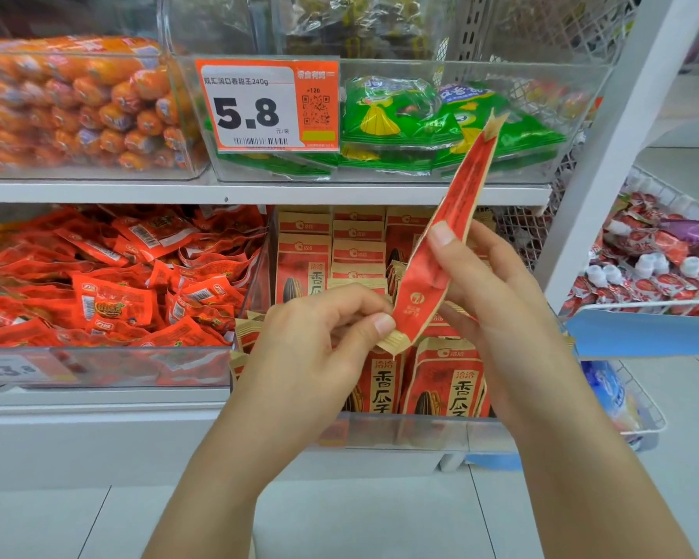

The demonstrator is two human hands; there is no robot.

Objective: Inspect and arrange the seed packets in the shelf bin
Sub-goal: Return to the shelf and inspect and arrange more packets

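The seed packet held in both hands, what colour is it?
Red with tan edges, seen edge-on in the head view: seed packet.

Left grip (319,340): bare, no rings, short plain nails.
Right grip (497,292): bare; my forearms sleeveless.

Bright, even shop light; wide-angle bending at edges, soft blur, faint glare on clear bins (202,163).

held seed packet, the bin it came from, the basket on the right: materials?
Seed packet: looks like kraft-style paper, matte, tan edges with red print; it holds creases and shows no glare. A lining can't be seen.
Bin: clear rigid plastic, glossy; the packets show through its front wall.
Basket: white coated metal wire, judging by its thin open grid.
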